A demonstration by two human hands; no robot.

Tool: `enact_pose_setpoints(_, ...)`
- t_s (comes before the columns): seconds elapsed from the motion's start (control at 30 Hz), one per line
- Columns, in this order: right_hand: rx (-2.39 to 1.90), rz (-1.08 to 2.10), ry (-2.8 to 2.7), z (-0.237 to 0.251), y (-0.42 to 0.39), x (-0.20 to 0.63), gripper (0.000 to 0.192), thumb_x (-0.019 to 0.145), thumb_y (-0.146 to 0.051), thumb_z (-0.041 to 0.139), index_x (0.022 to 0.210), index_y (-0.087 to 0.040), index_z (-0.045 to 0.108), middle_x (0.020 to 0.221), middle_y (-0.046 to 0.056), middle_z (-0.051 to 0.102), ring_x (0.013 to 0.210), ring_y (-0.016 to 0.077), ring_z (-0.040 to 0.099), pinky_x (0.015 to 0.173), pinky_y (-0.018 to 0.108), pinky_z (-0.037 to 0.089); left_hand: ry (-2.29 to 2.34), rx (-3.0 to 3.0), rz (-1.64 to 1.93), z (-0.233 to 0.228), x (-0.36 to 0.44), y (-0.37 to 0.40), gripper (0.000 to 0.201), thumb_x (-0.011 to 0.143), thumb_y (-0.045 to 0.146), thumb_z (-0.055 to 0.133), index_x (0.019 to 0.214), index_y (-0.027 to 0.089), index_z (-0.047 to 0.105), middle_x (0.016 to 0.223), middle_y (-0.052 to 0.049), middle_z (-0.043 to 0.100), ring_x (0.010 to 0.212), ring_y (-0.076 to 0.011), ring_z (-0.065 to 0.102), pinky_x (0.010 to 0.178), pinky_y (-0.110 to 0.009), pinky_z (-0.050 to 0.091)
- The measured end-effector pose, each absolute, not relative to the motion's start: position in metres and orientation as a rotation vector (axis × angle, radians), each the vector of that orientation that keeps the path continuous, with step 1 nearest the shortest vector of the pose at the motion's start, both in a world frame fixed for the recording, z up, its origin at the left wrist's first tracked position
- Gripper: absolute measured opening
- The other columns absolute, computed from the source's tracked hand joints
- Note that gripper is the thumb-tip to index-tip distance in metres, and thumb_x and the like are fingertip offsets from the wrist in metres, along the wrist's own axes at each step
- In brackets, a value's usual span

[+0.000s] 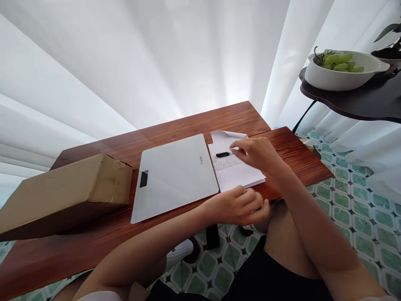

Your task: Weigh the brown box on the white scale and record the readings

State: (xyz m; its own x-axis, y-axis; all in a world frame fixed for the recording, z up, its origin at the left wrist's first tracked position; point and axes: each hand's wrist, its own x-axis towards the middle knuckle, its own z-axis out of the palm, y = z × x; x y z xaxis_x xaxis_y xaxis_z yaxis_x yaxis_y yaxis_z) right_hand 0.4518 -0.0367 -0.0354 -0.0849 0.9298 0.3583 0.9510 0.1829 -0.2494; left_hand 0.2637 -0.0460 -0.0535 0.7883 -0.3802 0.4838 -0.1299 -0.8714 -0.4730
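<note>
Red-brown wood runs under everything here: a plank table (94, 234) with white curtains behind it. We have our right hand (255, 154) out over a printed sheet (238, 173) that lies at the table's far right, beside a flat white scale (173, 175). The fingers point left toward a small black pen cap or stick (222, 154) lying on the sheet; the fingertips are just beside it, and we cannot tell whether they touch it. That hand is loosely curled and grasps nothing we can see.

Our left hand (239, 205) rests at the near edge of the table, just below the scale's corner and the sheet's lower edge. Its fingers are bent, relaxed, and nothing is held in them.

The scale lies flat in the middle of the table, its dark display window toward the left. A brown cardboard box (62, 192) sits on the left, close to the scale's edge. Up at the right, on a dark shelf (376, 102), stands a white bowl (341, 77) of green grapes (340, 62). The floor (360, 209) below has green patterned tiles.
</note>
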Motion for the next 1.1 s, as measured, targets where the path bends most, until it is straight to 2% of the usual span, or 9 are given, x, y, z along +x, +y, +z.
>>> enact_pose_setpoints(0.1,-1.9,-0.04,-1.893,-0.041,-0.036,0.481,0.023,0.097,-0.033,0.058,0.11,-0.025,0.075,0.077,0.001,0.073,0.07,0.0198,0.065,0.061,0.032,0.034,0.161,-2.619,-0.735,-0.063,0.291,-0.049,0.018,0.097,0.019,0.054,0.113,0.016,0.063,0.084,-0.002,0.061,0.066,-0.0128,0.049,0.053,-0.029,0.031)
enact_pose_setpoints(0.23,-2.017,0.016,-1.876,-0.053,-0.037,0.498,0.026,0.095,-0.032,0.062,0.116,-0.025,0.074,0.079,0.002,0.075,0.074,0.0221,0.067,0.063,0.033,0.039,-0.031,-2.706,-0.62,-0.075,0.303,-0.047,0.026,0.098,0.017,0.047,0.119,0.011,0.061,0.085,-0.005,0.061,0.065,-0.0138,0.051,0.049,-0.03,0.031)
enact_pose_setpoints(0.37,-2.067,-0.027,-2.005,-0.065,-0.032,0.494,0.035,0.096,-0.033,0.063,0.129,-0.025,0.068,0.097,0.004,0.077,0.082,0.023,0.069,0.065,0.033,0.041,-0.118,-2.745,-0.588,-0.086,0.301,-0.046,0.037,0.096,0.017,0.044,0.129,0.006,0.057,0.09,-0.007,0.063,0.066,-0.0151,0.052,0.047,-0.03,0.032)
enact_pose_setpoints(0.5,-2.057,-0.063,-2.12,-0.073,-0.024,0.486,0.036,0.099,-0.038,0.058,0.132,-0.026,0.065,0.11,0.006,0.074,0.085,0.0238,0.069,0.061,0.033,0.037,-0.215,-2.816,-0.443,-0.089,0.299,-0.048,0.044,0.097,0.021,0.039,0.137,0.004,0.051,0.1,-0.01,0.062,0.072,-0.0171,0.053,0.048,-0.032,0.036)
enact_pose_setpoints(0.83,-2.04,-0.091,-2.179,-0.082,-0.019,0.481,0.024,0.101,-0.032,0.052,0.107,-0.021,0.073,0.097,0.006,0.072,0.076,0.0211,0.065,0.055,0.033,0.023,-0.283,-2.923,-0.293,-0.091,0.299,-0.051,0.045,0.1,0.021,0.032,0.139,0.005,0.048,0.107,-0.012,0.06,0.075,-0.0178,0.053,0.048,-0.032,0.036)
enact_pose_setpoints(1.0,-1.968,-0.077,-2.012,-0.083,-0.023,0.491,0.021,0.099,-0.032,0.053,0.105,-0.018,0.067,0.094,0.008,0.073,0.073,0.0209,0.064,0.056,0.032,0.025,-0.335,-2.959,-0.281,-0.092,0.299,-0.05,0.048,0.098,0.024,0.036,0.141,0.007,0.046,0.111,-0.012,0.06,0.08,-0.0204,0.055,0.051,-0.033,0.039)
enact_pose_setpoints(1.1,-1.891,-0.046,-1.842,-0.086,-0.029,0.498,0.018,0.096,-0.035,0.054,0.103,-0.02,0.061,0.079,0.003,0.069,0.066,0.0188,0.06,0.057,0.03,0.028,-0.369,-2.983,-0.253,-0.091,0.301,-0.049,0.049,0.097,0.026,0.037,0.143,0.009,0.045,0.118,-0.013,0.059,0.083,-0.0217,0.055,0.053,-0.034,0.041)
